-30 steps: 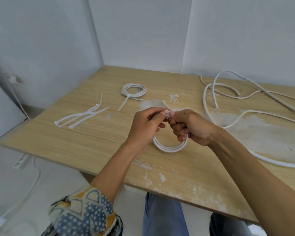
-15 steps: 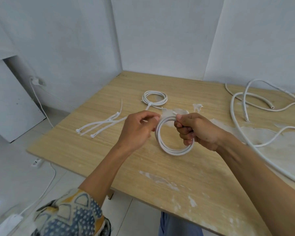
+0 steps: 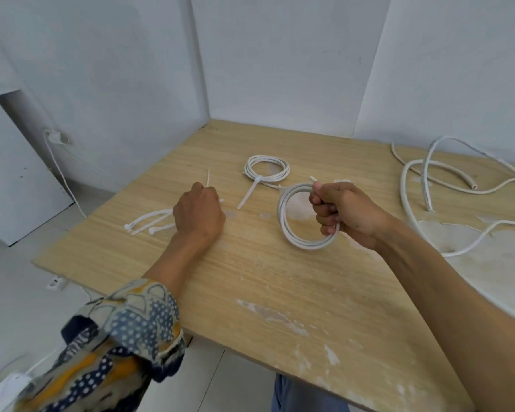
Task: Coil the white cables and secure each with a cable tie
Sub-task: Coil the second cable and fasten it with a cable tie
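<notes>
**Right hand.** The right hand [image 3: 348, 214] is closed in a fist round a coil [image 3: 283, 221] of white cable. The turns are gripped at the coil's right side, with the thumb pressed on top, where a short cable end projects. The coil is held tilted over the table [image 3: 280, 292], right of centre; whether its lower edge touches the wood cannot be told.

**Left hand.** The left hand [image 3: 199, 215] is seen from the back, its fingers curled down at the right end of the loose ties [image 3: 149, 223]. The fingertips are hidden, so whether a tie is pinched cannot be told. One thin tie tail is seen rising just behind the knuckles. A patterned sleeve [image 3: 125, 331] is worn on this arm.

**Counts.**
- Two coils are shown: the one in the right hand, unbound, and a tied coil [image 3: 266, 169] lying flat beyond and between the hands.
- The tied coil is bound by one tie [image 3: 249, 193], whose tail lies on the wood.
- At least three loose ties are seen left of the left hand; any others are covered.
- Loose cable [image 3: 422, 185] is spread in loops at the table's right. Two cut ends are visible, but the number of separate lengths cannot be told.
</notes>
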